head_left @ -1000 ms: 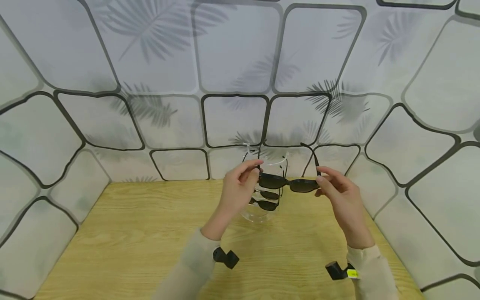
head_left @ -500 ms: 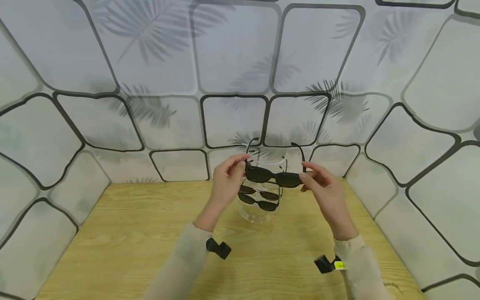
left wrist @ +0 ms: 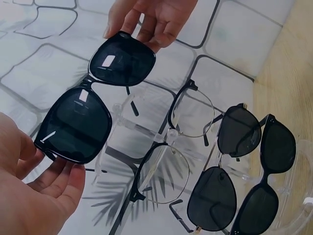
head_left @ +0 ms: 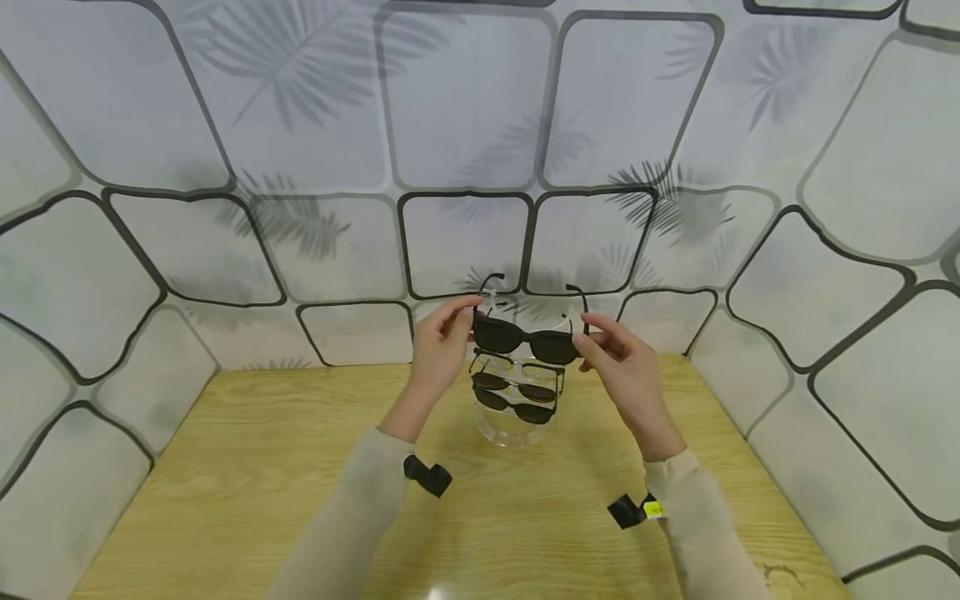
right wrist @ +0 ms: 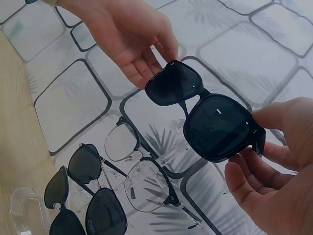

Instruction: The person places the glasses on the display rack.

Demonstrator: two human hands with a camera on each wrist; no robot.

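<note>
Dark-lensed black sunglasses point(head_left: 495, 335) are held level at the upper part of a clear display stand point(head_left: 510, 437), arms pointing back to the wall. At their left end my left hand point(head_left: 437, 352) pinches the frame beside the hinge; my right hand point(head_left: 624, 379) pinches the right end the same way. Below them on the stand sit clear-lens glasses point(right wrist: 150, 187) with dark upper rims. Lower come sunglasses with a thin metal bridge point(left wrist: 212, 198), then black sunglasses point(left wrist: 278, 145) at the bottom. Whether the held pair touches the stand, I cannot tell.
The stand is on a wood-grain table point(head_left: 285, 475), close to the back wall point(head_left: 465, 108), which has a pattern of outlined blocks and leaves. Patterned walls also rise on both sides. A small black camera point(head_left: 429, 477) is strapped to each wrist.
Both hands have carried the sunglasses left and slightly up, from the right side of the stand to in front of its upper part. The clear-lens glasses beneath now show more fully.
</note>
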